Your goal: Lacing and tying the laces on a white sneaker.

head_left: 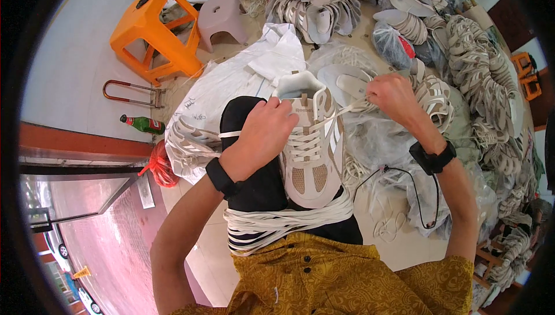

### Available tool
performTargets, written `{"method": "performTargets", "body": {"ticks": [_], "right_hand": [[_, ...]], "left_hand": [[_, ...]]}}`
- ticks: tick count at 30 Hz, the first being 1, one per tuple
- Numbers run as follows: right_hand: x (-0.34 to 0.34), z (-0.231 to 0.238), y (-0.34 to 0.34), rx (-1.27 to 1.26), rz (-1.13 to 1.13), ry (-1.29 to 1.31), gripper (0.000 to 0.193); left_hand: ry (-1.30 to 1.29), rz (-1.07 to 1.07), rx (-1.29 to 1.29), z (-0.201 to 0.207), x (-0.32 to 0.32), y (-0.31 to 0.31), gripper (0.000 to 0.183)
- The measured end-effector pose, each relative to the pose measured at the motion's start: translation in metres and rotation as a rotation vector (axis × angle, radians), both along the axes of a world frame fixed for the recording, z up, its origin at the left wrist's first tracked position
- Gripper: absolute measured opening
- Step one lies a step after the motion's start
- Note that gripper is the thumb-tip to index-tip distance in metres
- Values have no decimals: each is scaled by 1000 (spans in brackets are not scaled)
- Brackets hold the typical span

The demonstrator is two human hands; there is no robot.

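Note:
A beige and white sneaker (312, 165) rests on my lap, toe toward me, tongue pointing away. My left hand (263, 133) grips the shoe's left side near the collar, with a white lace end trailing left from it. My right hand (393, 95) is up and to the right of the shoe, pinching the other white lace end (352, 107) and pulling it taut. A bundle of loose white laces (277, 222) lies across my thighs just below the shoe's toe. Both wrists wear black bands.
Heaps of beige and white shoe uppers (462, 55) fill the right and far side, with clear plastic bags (381, 141). An orange stool (156, 32) and a small grey stool (222, 17) stand far left, with a green bottle (141, 123) and a red bag (162, 167).

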State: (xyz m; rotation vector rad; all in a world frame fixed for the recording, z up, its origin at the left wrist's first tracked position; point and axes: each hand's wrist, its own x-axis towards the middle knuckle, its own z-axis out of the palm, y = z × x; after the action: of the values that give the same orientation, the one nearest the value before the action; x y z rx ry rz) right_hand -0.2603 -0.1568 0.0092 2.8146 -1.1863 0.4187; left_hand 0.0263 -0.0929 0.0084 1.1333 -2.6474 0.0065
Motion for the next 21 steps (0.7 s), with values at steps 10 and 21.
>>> {"method": "performTargets", "body": {"ticks": [10, 21], "right_hand": [[82, -2, 18, 121, 337, -180, 13], [70, -17, 37, 285, 310, -205, 14]], "left_hand": [[-62, 40, -56, -2, 0, 0, 8], [238, 44, 43, 5, -1, 7, 9]]}}
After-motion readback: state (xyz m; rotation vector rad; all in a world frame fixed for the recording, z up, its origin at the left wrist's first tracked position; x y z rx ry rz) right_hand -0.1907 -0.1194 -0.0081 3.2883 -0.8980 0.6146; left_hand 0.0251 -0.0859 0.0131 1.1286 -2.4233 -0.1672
